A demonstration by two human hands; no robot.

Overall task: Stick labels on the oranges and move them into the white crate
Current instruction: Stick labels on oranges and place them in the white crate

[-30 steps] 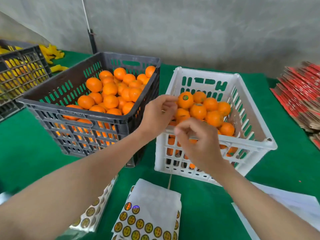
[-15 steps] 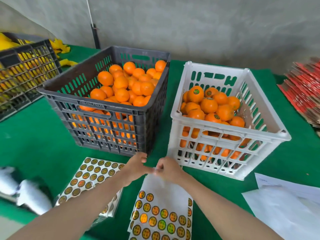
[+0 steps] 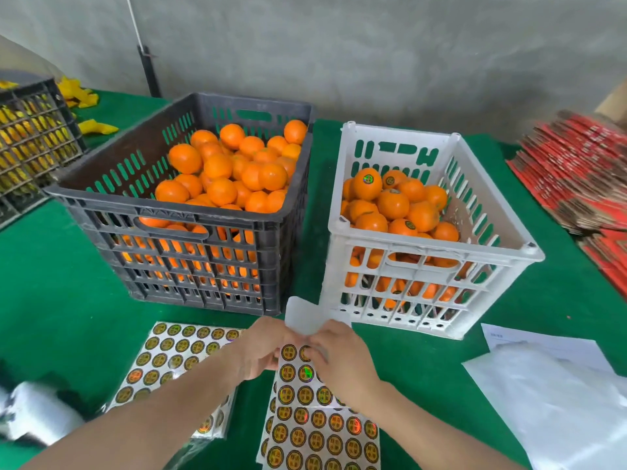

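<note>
A black crate (image 3: pixel 190 212) at centre left is heaped with unlabelled oranges (image 3: pixel 224 167). To its right the white crate (image 3: pixel 437 252) holds labelled oranges (image 3: pixel 368 183). Near the table's front edge lies a sheet of round gold labels (image 3: pixel 319 432). Its top end is lifted and bent back, showing white backing (image 3: pixel 305 317). My left hand (image 3: pixel 261 351) grips the sheet's upper left edge. My right hand (image 3: pixel 342 357) pinches at a label in the sheet's top row. Whether a label has come free is hidden by the fingers.
A second label sheet (image 3: pixel 173 354) lies to the left of the first. White paper and plastic (image 3: pixel 556 385) lie at the right front. Red flat cartons (image 3: pixel 583 174) are stacked at far right. Another dark crate (image 3: pixel 30 137) stands far left. Green cloth (image 3: pixel 51 283) covers the table.
Both hands drew back from the white crate to the label sheet at the front. The sheet's top end has since been lifted and bent back between them.
</note>
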